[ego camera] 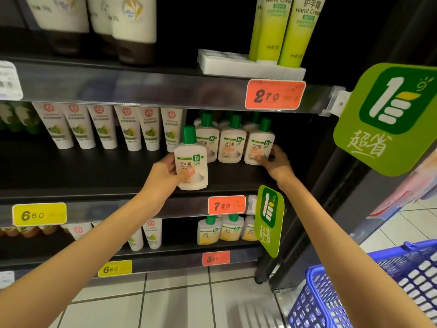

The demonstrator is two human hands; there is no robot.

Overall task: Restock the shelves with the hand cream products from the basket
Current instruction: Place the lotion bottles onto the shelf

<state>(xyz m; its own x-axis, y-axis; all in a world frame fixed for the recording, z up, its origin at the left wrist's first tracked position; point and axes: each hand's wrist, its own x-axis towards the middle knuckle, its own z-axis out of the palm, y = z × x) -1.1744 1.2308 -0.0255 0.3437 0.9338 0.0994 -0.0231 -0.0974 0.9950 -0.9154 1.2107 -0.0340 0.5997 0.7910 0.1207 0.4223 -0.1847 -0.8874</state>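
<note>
My left hand (166,172) grips a white lotion bottle with a green cap (192,159), held upright just above the front of the middle shelf (99,176). My right hand (275,162) holds the rightmost white bottle (259,144) of a row of like bottles (230,143) standing on that shelf. The blue basket (369,292) stands on the floor at the lower right; its contents are hidden from view.
White tubes (104,125) line the middle shelf's left part. Green hand cream tubes (281,27) stand in a white tray on the shelf above. Yellow-label bottles (222,229) fill the shelf below. Green promo signs (387,119) jut out at right.
</note>
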